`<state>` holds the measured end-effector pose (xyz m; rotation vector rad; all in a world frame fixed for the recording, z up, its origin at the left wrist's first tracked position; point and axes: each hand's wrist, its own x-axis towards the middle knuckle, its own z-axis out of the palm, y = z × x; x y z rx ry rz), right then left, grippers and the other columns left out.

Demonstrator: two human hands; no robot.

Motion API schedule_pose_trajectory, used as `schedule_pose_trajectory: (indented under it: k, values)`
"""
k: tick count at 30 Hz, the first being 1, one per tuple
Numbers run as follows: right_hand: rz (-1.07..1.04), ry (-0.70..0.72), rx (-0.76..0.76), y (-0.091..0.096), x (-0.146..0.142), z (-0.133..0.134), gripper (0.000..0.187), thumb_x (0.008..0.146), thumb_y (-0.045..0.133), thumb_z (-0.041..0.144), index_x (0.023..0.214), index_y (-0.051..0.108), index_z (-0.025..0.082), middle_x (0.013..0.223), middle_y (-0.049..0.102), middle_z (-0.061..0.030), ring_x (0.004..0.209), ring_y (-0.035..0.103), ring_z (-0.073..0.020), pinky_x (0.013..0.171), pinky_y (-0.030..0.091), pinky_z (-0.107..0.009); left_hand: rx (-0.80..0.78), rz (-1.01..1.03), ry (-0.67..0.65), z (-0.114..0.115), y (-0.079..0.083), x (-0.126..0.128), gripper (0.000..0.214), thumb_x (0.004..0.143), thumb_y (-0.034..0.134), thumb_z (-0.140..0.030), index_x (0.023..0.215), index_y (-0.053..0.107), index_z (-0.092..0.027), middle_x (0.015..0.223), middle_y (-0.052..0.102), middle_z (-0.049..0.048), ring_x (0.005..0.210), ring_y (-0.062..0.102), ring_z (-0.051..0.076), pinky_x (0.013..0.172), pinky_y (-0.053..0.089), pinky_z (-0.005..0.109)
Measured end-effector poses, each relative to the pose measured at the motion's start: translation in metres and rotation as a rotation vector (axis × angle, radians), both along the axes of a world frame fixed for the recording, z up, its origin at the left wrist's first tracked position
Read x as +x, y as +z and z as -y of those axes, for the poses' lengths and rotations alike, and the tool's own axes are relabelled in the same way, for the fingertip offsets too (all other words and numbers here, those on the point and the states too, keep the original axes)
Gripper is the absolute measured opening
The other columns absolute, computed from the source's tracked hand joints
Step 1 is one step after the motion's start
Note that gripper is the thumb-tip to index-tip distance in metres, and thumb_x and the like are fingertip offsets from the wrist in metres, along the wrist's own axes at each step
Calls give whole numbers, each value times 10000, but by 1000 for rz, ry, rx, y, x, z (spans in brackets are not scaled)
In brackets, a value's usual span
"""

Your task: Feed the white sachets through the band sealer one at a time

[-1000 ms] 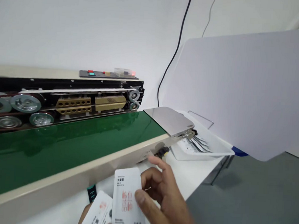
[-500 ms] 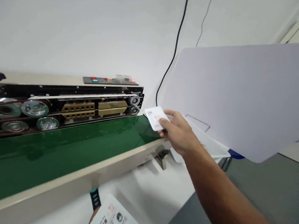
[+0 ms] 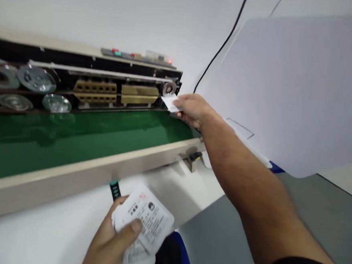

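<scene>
In the head view, the right hand (image 3: 192,109) has carried a single white pouch (image 3: 169,103) further left over the green belt (image 3: 88,138), from its right end to just beside the end rollers (image 3: 168,88) at its back edge. The left hand (image 3: 111,236) and its pouch stack (image 3: 150,218) have come further into view on the belt's near side. I judge that the single pouch is now being presented at the rollers' mouth; whether it touches them is too blurred to tell.

The single pouch's free edge faces left along the belt, toward the brass blocks (image 3: 139,95) behind it. Fingers cover its other end, so its long axis is uncertain. The stack's top pouch appears to run slantwise to the belt, its title end upper left, the other end lower right.

The right hand's grip is closed, pinching the single pouch by its right end above the belt. The left hand's grip is closed too, thumb pressing on the fanned stack in front of the belt, over the white worktop (image 3: 36,227).
</scene>
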<state>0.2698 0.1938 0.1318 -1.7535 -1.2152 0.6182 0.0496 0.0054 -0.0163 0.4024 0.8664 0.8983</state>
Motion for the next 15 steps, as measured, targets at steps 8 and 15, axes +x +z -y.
schedule_pose_trajectory:
  k: [8, 15]
  values:
    - [598, 275, 554, -49, -51, 133, 122, 943, 595, 265, 1026, 563, 181, 956, 556, -56, 853, 552, -191, 764, 475, -328, -18, 38, -3, 0, 11, -9, 415, 838, 724, -300, 1207, 536, -267, 948, 741, 25, 981, 678, 207, 836, 500, 279]
    - [89, 633, 94, -110, -53, 189, 99, 940, 589, 278, 951, 532, 198, 876, 581, -19, 749, 569, -162, 640, 478, -289, -29, -10, 85, -1, 8, -1, 580, 765, 805, -333, 1248, 494, -252, 927, 746, 53, 823, 702, 219, 816, 536, 360]
